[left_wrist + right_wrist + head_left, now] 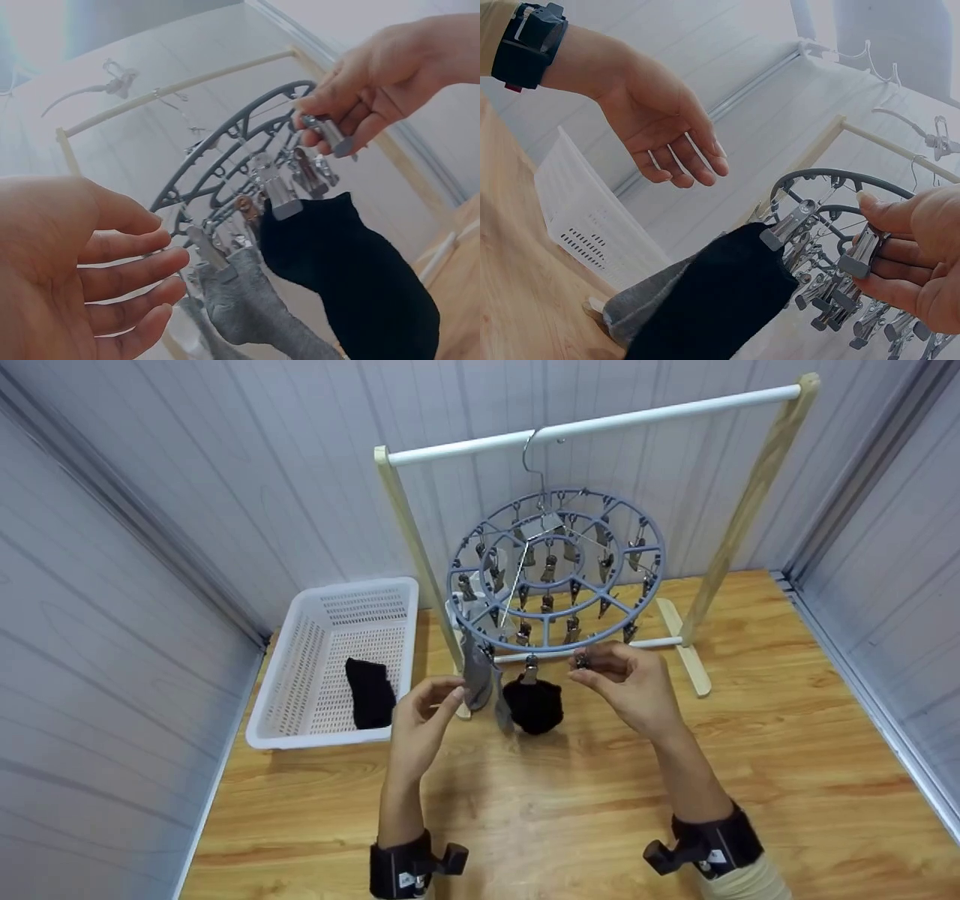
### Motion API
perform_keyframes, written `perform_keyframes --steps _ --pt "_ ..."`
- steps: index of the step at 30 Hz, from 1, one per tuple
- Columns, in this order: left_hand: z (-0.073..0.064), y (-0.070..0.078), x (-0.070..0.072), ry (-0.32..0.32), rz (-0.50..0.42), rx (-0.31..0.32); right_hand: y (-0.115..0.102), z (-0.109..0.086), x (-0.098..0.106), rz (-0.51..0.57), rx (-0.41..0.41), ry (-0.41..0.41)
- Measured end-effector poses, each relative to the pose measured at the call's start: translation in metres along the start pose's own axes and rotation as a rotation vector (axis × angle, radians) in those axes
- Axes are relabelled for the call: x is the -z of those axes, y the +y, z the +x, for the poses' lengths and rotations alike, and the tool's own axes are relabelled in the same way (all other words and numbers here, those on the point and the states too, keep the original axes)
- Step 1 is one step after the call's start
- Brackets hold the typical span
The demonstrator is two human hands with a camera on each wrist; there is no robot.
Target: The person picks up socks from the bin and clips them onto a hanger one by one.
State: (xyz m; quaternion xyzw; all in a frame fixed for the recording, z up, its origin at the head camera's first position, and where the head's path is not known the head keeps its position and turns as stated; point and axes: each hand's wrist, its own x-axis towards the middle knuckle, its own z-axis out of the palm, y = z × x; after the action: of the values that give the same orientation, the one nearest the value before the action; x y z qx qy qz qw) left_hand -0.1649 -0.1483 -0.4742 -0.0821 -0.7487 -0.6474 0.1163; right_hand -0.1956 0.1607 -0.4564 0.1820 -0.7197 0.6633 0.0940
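My right hand point(634, 686) pinches a metal clip point(862, 251) at the near rim of the round blue-grey drying hanger point(465, 624). My left hand point(424, 720) holds nothing; its fingers are loosely bent, near the hanging grey socks point(478, 671). Between the hands a black sock point(534, 706) hangs from one clip point(277, 191). In the left wrist view a grey sock point(247, 300) hangs from a clip beside the black one. Another black sock point(370, 694) lies in the white basket point(259, 720).
The hanger hooks over the white bar point(660, 414) of a wooden-legged rack point(750, 502). Several metal clips point(550, 568) dangle from its rings. The basket stands left of the rack on the wood-grain surface point(562, 817). Pale panelled walls point(225, 450) enclose the area.
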Motion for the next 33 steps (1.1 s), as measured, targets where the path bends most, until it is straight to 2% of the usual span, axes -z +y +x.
perform_keyframes --steps 3,11,18,27,33 --pt "0.0 0.0 0.006 0.021 0.026 -0.009 -0.001 0.0 0.0 0.01 -0.001 -0.004" --pt "0.004 0.001 0.021 0.07 0.1 0.015 0.001 -0.001 0.0 0.028 -0.016 0.0" --pt "0.017 0.015 0.035 0.073 0.145 -0.011 0.0 0.001 0.002 0.031 -0.008 0.007" --pt "0.023 0.032 0.051 0.082 0.229 -0.002 0.0 0.0 0.002 0.037 -0.018 0.005" --pt "0.033 0.035 0.056 0.091 0.273 -0.009 0.0 0.0 0.004 0.038 -0.009 0.003"
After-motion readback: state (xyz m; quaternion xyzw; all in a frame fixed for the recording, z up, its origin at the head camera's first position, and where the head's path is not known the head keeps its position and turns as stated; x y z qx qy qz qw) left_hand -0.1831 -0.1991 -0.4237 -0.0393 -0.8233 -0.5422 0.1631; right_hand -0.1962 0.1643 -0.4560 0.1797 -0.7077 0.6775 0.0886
